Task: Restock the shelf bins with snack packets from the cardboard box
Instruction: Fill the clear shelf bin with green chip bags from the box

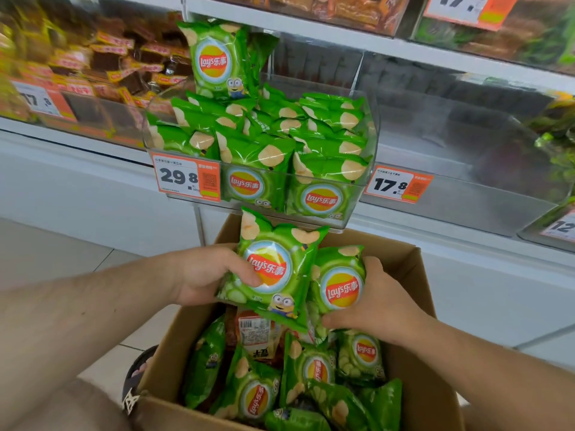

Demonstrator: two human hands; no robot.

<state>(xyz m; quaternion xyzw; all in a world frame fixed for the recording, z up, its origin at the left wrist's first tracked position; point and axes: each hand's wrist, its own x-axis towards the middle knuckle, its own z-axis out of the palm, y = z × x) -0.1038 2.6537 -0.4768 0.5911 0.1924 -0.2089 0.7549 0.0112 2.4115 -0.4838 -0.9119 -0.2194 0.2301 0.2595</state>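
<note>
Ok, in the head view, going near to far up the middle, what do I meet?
Cardboard box of loose packets → packets gripped in left hand and right hand → clear bin of green packets → upright packet at the bin's back.

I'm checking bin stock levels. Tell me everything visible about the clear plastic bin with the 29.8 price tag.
The clear plastic shelf bin has transparent walls with rounded corners and sticks out from the white shelf above the open brown cardboard box. It is packed nearly full with glossy green chip packets standing in rows, and one more packet rises upright at the back. An orange and white price tag reading 29.8 is fixed to its front left. Neither hand touches it.
</note>
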